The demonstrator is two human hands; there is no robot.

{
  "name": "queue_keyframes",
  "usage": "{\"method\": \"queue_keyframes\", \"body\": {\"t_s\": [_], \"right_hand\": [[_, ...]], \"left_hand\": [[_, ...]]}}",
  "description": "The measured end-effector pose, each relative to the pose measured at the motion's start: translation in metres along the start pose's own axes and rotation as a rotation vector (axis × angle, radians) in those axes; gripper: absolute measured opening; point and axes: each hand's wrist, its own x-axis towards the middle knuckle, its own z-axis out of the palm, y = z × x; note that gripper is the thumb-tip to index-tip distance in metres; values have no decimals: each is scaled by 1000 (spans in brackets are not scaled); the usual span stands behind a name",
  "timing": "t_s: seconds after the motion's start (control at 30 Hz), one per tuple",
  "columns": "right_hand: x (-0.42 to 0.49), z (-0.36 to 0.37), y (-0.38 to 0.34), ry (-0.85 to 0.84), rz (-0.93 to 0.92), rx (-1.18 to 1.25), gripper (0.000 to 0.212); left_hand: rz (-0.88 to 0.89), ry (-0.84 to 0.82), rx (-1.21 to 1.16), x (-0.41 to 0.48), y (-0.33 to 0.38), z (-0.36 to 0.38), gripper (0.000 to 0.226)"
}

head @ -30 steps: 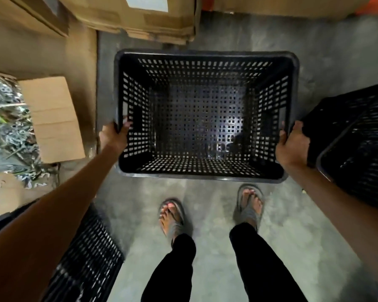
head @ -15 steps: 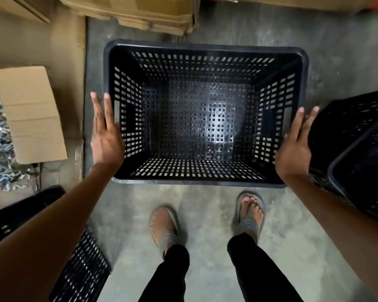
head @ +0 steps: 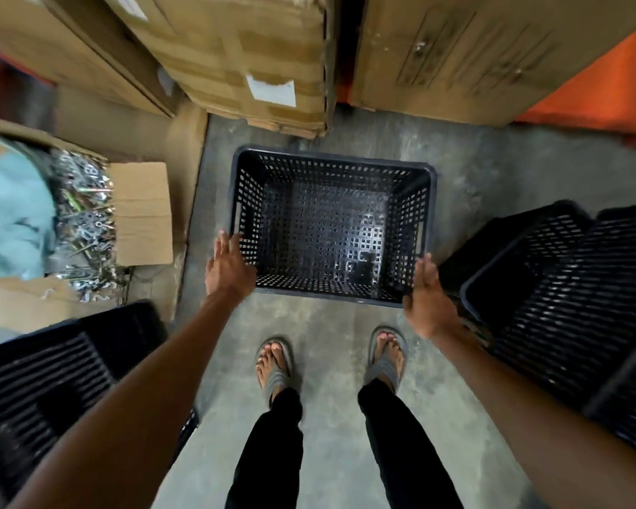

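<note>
Crate (head: 331, 158) flat on floor (head: 331, 336). Left hand (head: 228, 268) and right hand (head: 425, 293) flank its near corners, fingers straight, gripping nothing. Lift them clear sideways, don't nudge it.

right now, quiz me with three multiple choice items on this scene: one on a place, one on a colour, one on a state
1. Where does the crate stand?
A. on the floor, ahead of the feet
B. on a cardboard box
C. on top of another crate

2. What colour is it?
A. orange
B. blue
C. black

3. How are the two hands?
A. curled round the handles
B. open, fingers straight, at the crate's sides
C. both holding a box

Answers:
1 A, it sits on bare concrete just past the toes.
2 C, its rim and pierced walls are black.
3 B, the left hand and right hand show straight fingers and hold nothing.
</note>
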Motion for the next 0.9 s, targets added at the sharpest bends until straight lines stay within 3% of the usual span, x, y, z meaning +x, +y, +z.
{"method": "queue_keyframes", "body": {"t_s": [0.17,0.27,0.4,0.63,0.9], "right_hand": [[-157,-110,-60,-181,-146,39,70],[-212,-164,-90,-160,-213,89,66],[-246,-239,-125,-61,-293,85,64],[-209,-390,-200,102,-399,103,60],[-91,-529,-294,333,-324,196,58]], "left_hand": [[-103,-171,-212,-180,57,-76,67],[-177,-200,-291,-251,77,-119,58],[-173,-116,-294,-296,88,-195,50],[-116,126,-381,-257,88,-366,52],[-104,389,-594,-114,72,-516,58]]}}
